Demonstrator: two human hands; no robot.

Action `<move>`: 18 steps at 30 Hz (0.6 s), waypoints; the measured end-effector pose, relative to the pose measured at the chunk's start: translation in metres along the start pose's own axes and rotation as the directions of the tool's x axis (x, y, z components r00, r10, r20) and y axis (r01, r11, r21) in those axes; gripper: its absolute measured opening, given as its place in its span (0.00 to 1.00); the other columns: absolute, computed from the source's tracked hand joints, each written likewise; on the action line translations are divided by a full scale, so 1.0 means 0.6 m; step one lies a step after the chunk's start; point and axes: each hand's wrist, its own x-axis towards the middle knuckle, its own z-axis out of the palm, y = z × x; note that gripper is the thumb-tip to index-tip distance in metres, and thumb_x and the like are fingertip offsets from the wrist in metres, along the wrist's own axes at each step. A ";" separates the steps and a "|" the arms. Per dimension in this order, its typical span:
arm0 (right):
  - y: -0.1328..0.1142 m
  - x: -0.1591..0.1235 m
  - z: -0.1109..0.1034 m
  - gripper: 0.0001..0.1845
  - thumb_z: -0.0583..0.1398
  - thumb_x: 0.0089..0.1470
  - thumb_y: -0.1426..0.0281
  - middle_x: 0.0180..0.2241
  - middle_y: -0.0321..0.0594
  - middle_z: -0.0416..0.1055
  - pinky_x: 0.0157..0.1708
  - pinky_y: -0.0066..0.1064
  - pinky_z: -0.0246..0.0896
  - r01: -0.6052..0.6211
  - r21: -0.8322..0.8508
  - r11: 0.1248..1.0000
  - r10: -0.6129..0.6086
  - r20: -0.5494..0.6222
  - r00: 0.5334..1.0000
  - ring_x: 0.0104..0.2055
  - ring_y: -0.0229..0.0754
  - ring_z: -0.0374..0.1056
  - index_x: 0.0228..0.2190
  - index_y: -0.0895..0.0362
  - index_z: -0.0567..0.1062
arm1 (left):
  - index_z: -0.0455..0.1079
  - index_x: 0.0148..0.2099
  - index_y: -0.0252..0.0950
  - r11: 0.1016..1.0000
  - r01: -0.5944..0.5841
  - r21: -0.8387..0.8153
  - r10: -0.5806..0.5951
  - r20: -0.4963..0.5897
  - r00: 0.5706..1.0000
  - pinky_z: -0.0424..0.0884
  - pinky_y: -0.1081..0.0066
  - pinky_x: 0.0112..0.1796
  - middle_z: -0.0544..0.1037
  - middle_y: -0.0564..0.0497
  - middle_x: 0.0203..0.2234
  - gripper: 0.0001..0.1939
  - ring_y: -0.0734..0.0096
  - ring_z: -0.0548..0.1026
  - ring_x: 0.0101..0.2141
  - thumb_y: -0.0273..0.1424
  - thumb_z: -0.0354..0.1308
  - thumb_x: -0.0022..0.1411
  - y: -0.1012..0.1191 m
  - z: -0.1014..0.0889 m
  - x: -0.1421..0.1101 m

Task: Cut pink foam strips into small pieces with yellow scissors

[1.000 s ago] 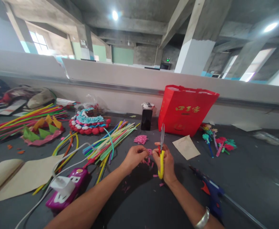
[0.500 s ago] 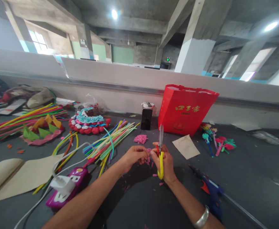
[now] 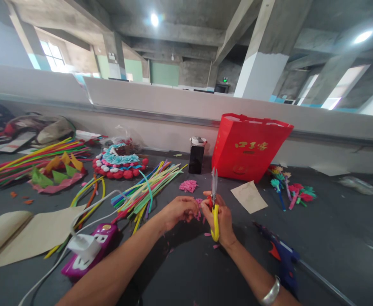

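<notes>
In my right hand (image 3: 222, 221) is a pair of scissors (image 3: 215, 212) with red and yellow handles, its blades pointing up and away from me. Just left of it, my left hand (image 3: 181, 210) has its fingers pinched together over some short pink pieces (image 3: 199, 205); what sits between the fingertips is too small to make out. Several more pink bits lie on the dark table below the hands. A neat heap of pink pieces (image 3: 188, 186) rests a little beyond them.
Behind stand a red bag (image 3: 251, 148) and a phone (image 3: 196, 158) leaning on a white-lidded container. To the right lie a brown paper square (image 3: 249, 196) and a glue gun (image 3: 280, 250). Leftward are colourful pipe cleaners (image 3: 154, 187), a purple power strip (image 3: 92, 250) and a paper crown (image 3: 57, 174).
Both hands stay in nearly the same place. The scissors have shifted very slightly, and the view has moved a touch.
</notes>
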 end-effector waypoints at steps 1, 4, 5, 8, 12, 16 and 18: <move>0.000 -0.001 0.000 0.08 0.55 0.55 0.70 0.42 0.41 0.73 0.38 0.28 0.67 -0.003 0.008 1.000 0.003 0.006 1.000 0.37 0.38 0.72 0.27 0.54 0.72 | 0.71 0.25 0.34 1.000 0.000 -0.003 0.000 0.001 1.000 0.56 0.75 0.21 0.68 0.55 0.17 0.02 0.78 0.64 0.19 0.27 0.58 0.45 0.001 0.000 0.000; -0.001 -0.002 0.000 0.09 0.55 0.56 0.69 0.43 0.41 0.73 0.38 0.28 0.67 -0.014 0.034 0.999 0.013 0.027 1.000 0.37 0.38 0.72 0.26 0.55 0.72 | 0.71 0.25 0.34 1.000 0.004 0.024 -0.004 -0.016 1.000 0.55 0.75 0.21 0.69 0.55 0.17 0.02 0.78 0.63 0.18 0.27 0.59 0.44 0.005 0.001 -0.001; -0.002 -0.002 -0.001 0.09 0.55 0.56 0.69 0.43 0.42 0.73 0.39 0.28 0.66 -0.019 0.040 0.999 0.018 0.030 0.999 0.37 0.38 0.72 0.26 0.55 0.72 | 0.72 0.25 0.33 0.999 0.000 0.045 0.001 -0.027 1.000 0.55 0.75 0.21 0.69 0.55 0.17 0.02 0.78 0.62 0.18 0.27 0.59 0.44 0.006 0.001 -0.001; -0.004 0.000 -0.001 0.08 0.55 0.55 0.69 0.43 0.43 0.74 0.42 0.30 0.66 -0.033 0.042 0.999 0.032 0.017 0.999 0.40 0.40 0.72 0.27 0.55 0.73 | 0.73 0.26 0.33 0.992 -0.021 0.122 0.029 -0.061 0.998 0.56 0.75 0.21 0.69 0.55 0.16 0.04 0.79 0.62 0.18 0.28 0.60 0.45 0.008 0.003 -0.001; -0.005 0.000 0.002 0.08 0.55 0.55 0.69 0.42 0.43 0.74 0.38 0.29 0.67 -0.101 0.066 0.993 0.101 0.011 0.995 0.35 0.38 0.73 0.35 0.56 0.73 | 0.73 0.27 0.33 0.989 -0.019 0.145 0.037 -0.127 0.991 0.58 0.75 0.23 0.71 0.55 0.17 0.06 0.79 0.64 0.18 0.31 0.63 0.44 0.003 0.006 0.002; -0.004 -0.003 0.004 0.12 0.56 0.55 0.68 0.38 0.40 0.75 0.32 0.27 0.66 -0.124 0.083 0.989 0.123 0.013 0.992 0.28 0.36 0.70 0.41 0.56 0.71 | 0.72 0.24 0.33 0.994 -0.056 0.095 0.067 -0.119 0.991 0.57 0.75 0.22 0.71 0.55 0.16 0.04 0.79 0.64 0.18 0.28 0.63 0.43 0.002 0.008 0.004; -0.003 -0.005 0.005 0.14 0.56 0.56 0.66 0.33 0.38 0.74 0.31 0.27 0.66 -0.141 0.091 0.986 0.140 0.008 0.990 0.28 0.37 0.70 0.44 0.56 0.70 | 0.73 0.25 0.33 0.995 -0.102 -0.001 0.101 -0.137 0.985 0.57 0.75 0.22 0.70 0.55 0.17 0.03 0.80 0.64 0.18 0.27 0.63 0.44 0.006 0.009 0.004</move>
